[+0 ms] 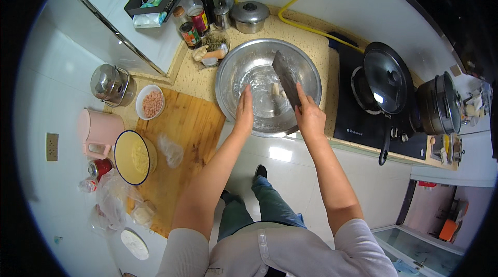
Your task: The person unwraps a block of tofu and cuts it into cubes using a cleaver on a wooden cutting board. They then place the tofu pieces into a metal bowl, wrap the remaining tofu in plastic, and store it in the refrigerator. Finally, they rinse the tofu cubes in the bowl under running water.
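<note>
A wide stainless steel basin stands on the counter in front of me. My right hand grips a dark-bladed kitchen cleaver, index finger stretched along it, with the blade tilted over the basin. Just left of the blade, a few small pale pieces lie in the basin; what they are is unclear. My left hand is held flat and empty over the basin's near left side, fingers extended. Whether it touches the basin cannot be told. The basin's inner wall looks wet or smeared.
Left is a wooden cutting board with a crumpled plastic bag, a yellow enamel bowl of pale chopped food and a white bowl of pink pieces. Glass bottles stand behind. Right, a gas hob carries a lidded wok.
</note>
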{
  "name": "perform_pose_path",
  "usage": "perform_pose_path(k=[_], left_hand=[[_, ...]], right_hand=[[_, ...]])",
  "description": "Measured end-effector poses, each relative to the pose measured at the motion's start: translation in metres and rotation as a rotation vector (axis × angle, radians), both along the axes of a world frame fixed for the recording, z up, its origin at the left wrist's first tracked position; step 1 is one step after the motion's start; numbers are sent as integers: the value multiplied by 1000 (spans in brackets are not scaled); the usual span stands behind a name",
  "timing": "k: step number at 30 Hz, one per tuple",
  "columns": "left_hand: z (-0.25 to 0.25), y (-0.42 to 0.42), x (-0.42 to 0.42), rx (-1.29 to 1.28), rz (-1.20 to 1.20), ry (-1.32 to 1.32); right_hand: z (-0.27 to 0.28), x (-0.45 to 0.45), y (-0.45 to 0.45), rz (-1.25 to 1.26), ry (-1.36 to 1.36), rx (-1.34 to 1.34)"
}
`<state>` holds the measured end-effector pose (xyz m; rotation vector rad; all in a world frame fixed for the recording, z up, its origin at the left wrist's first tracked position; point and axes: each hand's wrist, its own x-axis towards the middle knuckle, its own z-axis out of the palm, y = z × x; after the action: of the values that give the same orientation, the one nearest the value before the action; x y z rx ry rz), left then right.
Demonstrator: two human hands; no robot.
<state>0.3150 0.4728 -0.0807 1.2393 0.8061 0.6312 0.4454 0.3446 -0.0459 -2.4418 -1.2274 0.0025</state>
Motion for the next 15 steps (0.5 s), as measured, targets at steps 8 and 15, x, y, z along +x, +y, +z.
perform_pose_path(k=[8,15], left_hand=[[-15,-22,18,714,-332,416],[-5,-25,15,973,-519,558]], right_hand=[[-39,45,-11,-102,834,481],[-13,40,-11,-157,1162,483]])
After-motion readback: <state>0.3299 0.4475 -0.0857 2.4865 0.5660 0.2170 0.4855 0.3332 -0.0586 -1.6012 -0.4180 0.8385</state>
